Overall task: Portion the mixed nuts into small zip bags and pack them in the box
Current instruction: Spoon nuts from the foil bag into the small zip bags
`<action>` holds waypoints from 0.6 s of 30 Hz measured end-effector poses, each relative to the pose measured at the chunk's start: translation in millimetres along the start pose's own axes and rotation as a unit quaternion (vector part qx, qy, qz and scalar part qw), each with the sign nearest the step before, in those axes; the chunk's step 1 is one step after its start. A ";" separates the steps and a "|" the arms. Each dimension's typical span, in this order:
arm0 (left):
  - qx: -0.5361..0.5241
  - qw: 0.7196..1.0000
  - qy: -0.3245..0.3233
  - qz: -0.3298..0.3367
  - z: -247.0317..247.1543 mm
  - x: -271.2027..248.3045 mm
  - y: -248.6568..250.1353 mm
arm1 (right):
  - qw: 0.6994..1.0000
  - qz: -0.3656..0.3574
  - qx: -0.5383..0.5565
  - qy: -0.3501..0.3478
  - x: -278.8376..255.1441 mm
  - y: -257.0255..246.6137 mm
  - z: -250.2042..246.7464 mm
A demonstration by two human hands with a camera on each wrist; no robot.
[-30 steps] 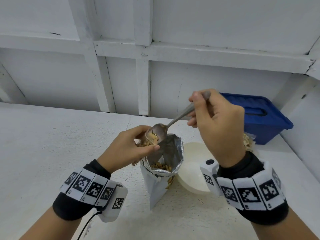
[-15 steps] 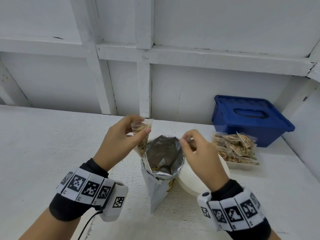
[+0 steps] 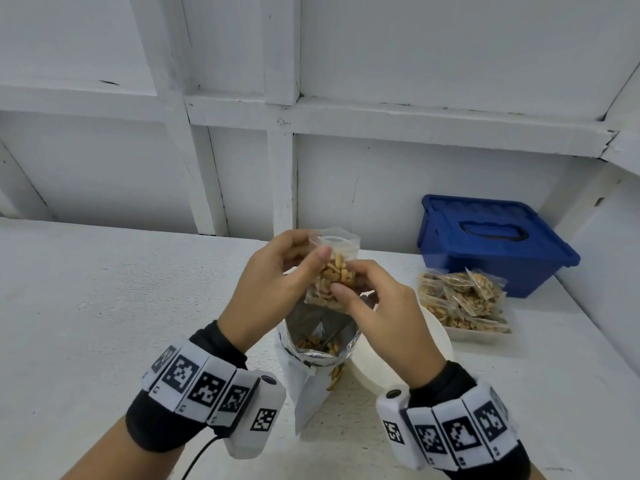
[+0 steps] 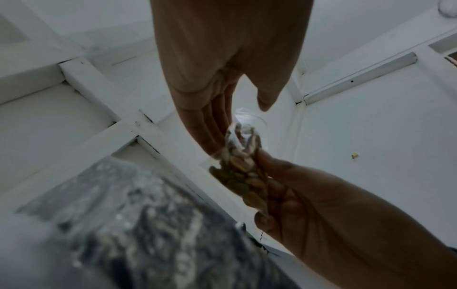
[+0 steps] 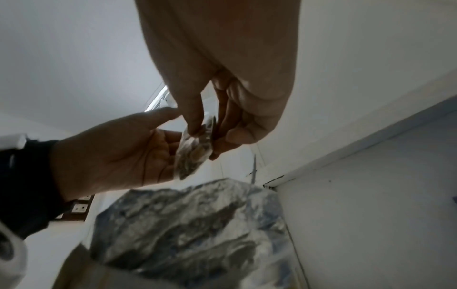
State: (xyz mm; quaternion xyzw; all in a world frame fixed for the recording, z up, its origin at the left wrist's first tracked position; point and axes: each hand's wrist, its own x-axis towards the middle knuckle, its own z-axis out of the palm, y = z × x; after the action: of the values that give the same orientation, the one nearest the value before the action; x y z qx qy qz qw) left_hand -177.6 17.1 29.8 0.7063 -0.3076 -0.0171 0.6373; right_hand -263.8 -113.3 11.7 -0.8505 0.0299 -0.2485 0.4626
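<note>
A small clear zip bag [image 3: 334, 271] partly filled with mixed nuts hangs just above the open foil nut pouch [image 3: 317, 355]. My left hand [image 3: 313, 245] pinches the bag near its top, thumb in front and fingers behind. My right hand [image 3: 346, 278] pinches its lower right side over the nuts. The wrist views show the same bag [image 4: 241, 156] [image 5: 195, 152] between both sets of fingers. The bag's mouth looks open. The blue lidded box [image 3: 491, 244] stands shut at the back right.
A shallow tray [image 3: 478, 336] heaped with filled nut bags sits in front of the blue box. A white bowl [image 3: 440, 348] stands right of the pouch, partly behind my right hand. The white wall runs along the table's far edge.
The right hand held a spoon over the small bag, then let it go into the pouch. Now it grips the bag together with the left hand, and the bag sits higher over the pouch.
</note>
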 end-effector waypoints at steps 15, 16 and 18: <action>0.067 0.996 -0.055 0.029 -11.4 3.3 -12.4 | 0.987 0.048 0.145 0.055 9.5 11.0 -35.3; 0.093 0.994 -0.048 0.026 -17.7 4.7 -17.4 | 0.985 0.057 0.148 0.070 9.7 13.4 -44.0; 0.157 0.987 -0.031 0.015 -32.7 8.4 -32.7 | 0.982 0.069 0.132 0.117 9.2 20.6 -65.6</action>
State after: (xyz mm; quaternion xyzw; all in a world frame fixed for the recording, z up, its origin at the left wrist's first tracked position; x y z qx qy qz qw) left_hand -143.7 42.4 9.2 0.7920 -0.3372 0.0189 0.5086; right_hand -281.6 -178.2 28.2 -0.7428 0.1090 -0.3156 0.5803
